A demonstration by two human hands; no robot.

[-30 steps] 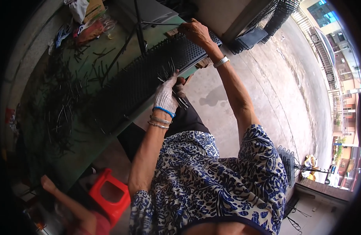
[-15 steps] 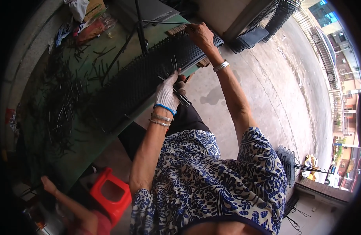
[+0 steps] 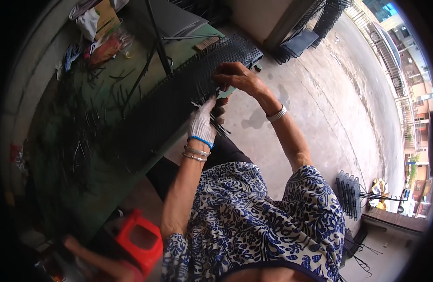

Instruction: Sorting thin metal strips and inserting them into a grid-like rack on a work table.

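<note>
My left hand (image 3: 202,123), in a white knitted glove with bare fingertips, is closed around a bundle of thin dark strips (image 3: 220,126). The strips stick out past both sides of the fist. My bare right hand (image 3: 239,77) is just beyond it, with fingers bent down at the upper ends of the strips. Whether a strip is between those fingers is hidden. Both hands are at the near edge of a long black perforated panel (image 3: 179,82), which lies slanting across a green table (image 3: 96,197).
Loose dark strips (image 3: 80,136) are scattered over the table's left side. A black metal stand (image 3: 159,47) rises behind the panel. Plastic bags (image 3: 106,49) lie at the far left. A red stool (image 3: 140,240) and another person's arm (image 3: 96,257) are at lower left. Black racks (image 3: 299,44) stand far right.
My right hand has come back from the panel's far right end to the strips in my left hand. The left hand still holds the bundle. The other person's arm has shifted slightly.
</note>
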